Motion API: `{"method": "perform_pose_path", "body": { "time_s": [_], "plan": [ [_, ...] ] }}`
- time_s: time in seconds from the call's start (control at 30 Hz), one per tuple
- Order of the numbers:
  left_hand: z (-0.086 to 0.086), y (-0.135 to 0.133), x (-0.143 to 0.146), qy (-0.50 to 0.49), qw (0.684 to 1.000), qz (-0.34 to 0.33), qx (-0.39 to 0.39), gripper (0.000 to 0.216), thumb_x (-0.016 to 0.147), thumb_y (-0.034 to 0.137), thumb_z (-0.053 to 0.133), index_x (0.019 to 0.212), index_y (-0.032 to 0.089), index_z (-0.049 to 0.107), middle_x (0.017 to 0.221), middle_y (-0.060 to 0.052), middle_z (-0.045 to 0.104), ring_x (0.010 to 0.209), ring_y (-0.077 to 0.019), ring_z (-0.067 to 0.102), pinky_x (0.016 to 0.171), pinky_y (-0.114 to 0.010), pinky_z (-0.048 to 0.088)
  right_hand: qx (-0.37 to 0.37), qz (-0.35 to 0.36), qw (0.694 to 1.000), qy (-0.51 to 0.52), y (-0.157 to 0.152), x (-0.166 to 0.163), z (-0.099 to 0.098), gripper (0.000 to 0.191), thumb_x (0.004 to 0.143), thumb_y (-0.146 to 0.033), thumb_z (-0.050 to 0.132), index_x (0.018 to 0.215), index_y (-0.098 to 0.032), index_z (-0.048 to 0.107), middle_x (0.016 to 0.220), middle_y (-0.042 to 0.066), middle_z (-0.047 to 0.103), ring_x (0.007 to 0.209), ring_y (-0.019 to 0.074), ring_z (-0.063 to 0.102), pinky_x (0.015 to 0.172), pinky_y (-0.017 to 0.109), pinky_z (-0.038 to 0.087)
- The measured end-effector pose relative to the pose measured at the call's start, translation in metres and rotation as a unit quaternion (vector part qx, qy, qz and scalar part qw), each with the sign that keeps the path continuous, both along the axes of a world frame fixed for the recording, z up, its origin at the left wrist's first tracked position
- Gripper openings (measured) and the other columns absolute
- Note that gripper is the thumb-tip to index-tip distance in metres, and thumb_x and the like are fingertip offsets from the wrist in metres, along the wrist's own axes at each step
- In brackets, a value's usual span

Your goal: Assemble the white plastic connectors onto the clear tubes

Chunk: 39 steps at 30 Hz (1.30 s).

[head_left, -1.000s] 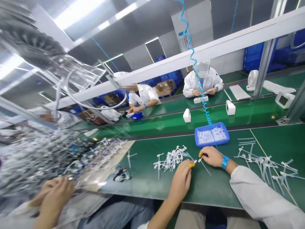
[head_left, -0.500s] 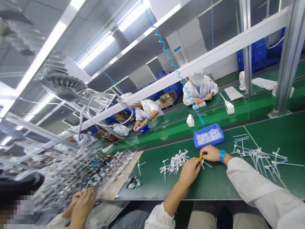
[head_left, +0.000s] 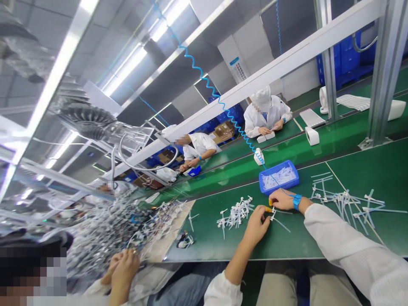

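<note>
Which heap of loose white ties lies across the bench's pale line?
The sprawling heap right of your right hand; the tighter heap by your left hand is off it.

White ties [head_left: 281,224] lie at the left grip [head_left: 257,223].

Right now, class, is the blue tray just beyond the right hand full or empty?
Not empty: the blue tray holds many small white pieces spread across its floor; how deep they lie, I cannot tell.
</note>
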<state>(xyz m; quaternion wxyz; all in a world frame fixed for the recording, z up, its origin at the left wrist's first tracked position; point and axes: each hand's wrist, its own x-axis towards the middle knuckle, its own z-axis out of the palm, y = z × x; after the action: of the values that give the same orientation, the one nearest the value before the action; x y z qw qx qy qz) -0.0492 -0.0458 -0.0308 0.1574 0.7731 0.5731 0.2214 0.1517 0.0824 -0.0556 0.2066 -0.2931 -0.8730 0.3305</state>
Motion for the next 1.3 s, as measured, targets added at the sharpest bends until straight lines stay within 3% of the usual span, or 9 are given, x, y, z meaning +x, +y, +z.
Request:
{"method": "perform_pose_path", "body": {
  "time_s": [0.17, 0.3, 0.5, 0.67, 0.87, 1.0, 1.13, 1.3],
  "plan": [
    [-0.013, -0.014, 0.008, -0.027, 0.998, 0.045, 0.046, 0.024, 0.093, 0.015, 0.057, 0.113, 0.022, 0.067, 0.093, -0.002, 0.061, 0.083, -0.02, 0.06, 0.082, -0.033, 0.048, -0.001, 0.001, 1.0, -0.004, 0.0, 0.001, 0.002, 0.029, 0.084, -0.01, 0.065, 0.101, -0.021, 0.085, 0.094, 0.004, 0.084, 0.085, 0.0199, 0.075, 0.075, 0.024, 0.051],
    [-0.018, -0.02, 0.016, 0.003, 0.997, 0.055, 0.058, 0.011, 0.097, 0.029, 0.069, 0.105, 0.022, 0.068, 0.103, -0.004, 0.066, 0.09, -0.022, 0.062, 0.086, -0.036, 0.048, -0.008, -0.001, 1.0, -0.008, -0.002, 0.003, 0.006, 0.03, 0.083, -0.01, 0.065, 0.101, -0.021, 0.086, 0.093, 0.003, 0.084, 0.086, 0.0197, 0.076, 0.075, 0.023, 0.051],
    [-0.021, -0.024, 0.011, -0.012, 0.996, 0.067, 0.055, 0.014, 0.102, 0.036, 0.064, 0.099, 0.022, 0.066, 0.105, -0.006, 0.07, 0.09, -0.0222, 0.065, 0.086, -0.036, 0.051, -0.016, -0.01, 1.0, -0.008, -0.001, 0.005, 0.011, 0.031, 0.082, -0.009, 0.066, 0.101, -0.021, 0.087, 0.09, 0.002, 0.084, 0.082, 0.0185, 0.075, 0.071, 0.022, 0.05],
    [-0.015, -0.032, 0.009, -0.047, 0.995, 0.062, 0.065, 0.016, 0.104, 0.037, 0.063, 0.102, 0.022, 0.069, 0.111, -0.008, 0.07, 0.101, -0.0247, 0.068, 0.091, -0.037, 0.055, -0.011, -0.003, 1.0, -0.003, 0.0, 0.004, 0.009, 0.027, 0.081, -0.009, 0.07, 0.098, -0.022, 0.087, 0.088, 0.001, 0.083, 0.08, 0.0183, 0.075, 0.07, 0.022, 0.049],
    [-0.008, -0.035, 0.01, -0.101, 0.992, 0.054, 0.054, 0.02, 0.106, 0.038, 0.063, 0.104, 0.02, 0.072, 0.109, -0.009, 0.069, 0.096, -0.0223, 0.068, 0.088, -0.034, 0.057, -0.006, 0.027, 1.0, 0.004, -0.006, 0.0, 0.008, 0.021, 0.086, -0.013, 0.073, 0.1, -0.022, 0.087, 0.092, 0.001, 0.084, 0.085, 0.0176, 0.076, 0.075, 0.022, 0.05],
    [-0.008, -0.03, 0.007, -0.117, 0.99, 0.051, 0.059, 0.02, 0.106, 0.037, 0.063, 0.109, 0.021, 0.074, 0.115, -0.01, 0.07, 0.107, -0.025, 0.069, 0.096, -0.037, 0.057, -0.01, 0.035, 0.999, 0.007, -0.008, -0.002, 0.01, 0.018, 0.086, -0.015, 0.076, 0.098, -0.021, 0.088, 0.089, 0.001, 0.084, 0.082, 0.0173, 0.075, 0.072, 0.021, 0.049],
    [-0.011, -0.02, 0.006, -0.098, 0.994, 0.032, 0.036, 0.017, 0.105, 0.032, 0.064, 0.106, 0.023, 0.077, 0.12, -0.01, 0.07, 0.116, -0.0265, 0.067, 0.106, -0.042, 0.054, -0.01, 0.023, 0.999, 0.027, -0.01, 0.002, 0.02, 0.019, 0.09, -0.018, 0.072, 0.098, -0.022, 0.088, 0.088, 0.001, 0.084, 0.081, 0.018, 0.075, 0.071, 0.022, 0.048],
    [-0.019, -0.013, 0.006, -0.063, 0.998, 0.009, 0.024, 0.013, 0.103, 0.028, 0.066, 0.109, 0.024, 0.077, 0.127, -0.009, 0.07, 0.123, -0.0285, 0.065, 0.111, -0.046, 0.051, 0.006, -0.042, 0.996, 0.082, -0.011, 0.015, 0.043, 0.03, 0.098, -0.014, 0.059, 0.109, -0.023, 0.086, 0.102, 0.002, 0.085, 0.093, 0.02, 0.076, 0.083, 0.026, 0.052]
  ]
}}
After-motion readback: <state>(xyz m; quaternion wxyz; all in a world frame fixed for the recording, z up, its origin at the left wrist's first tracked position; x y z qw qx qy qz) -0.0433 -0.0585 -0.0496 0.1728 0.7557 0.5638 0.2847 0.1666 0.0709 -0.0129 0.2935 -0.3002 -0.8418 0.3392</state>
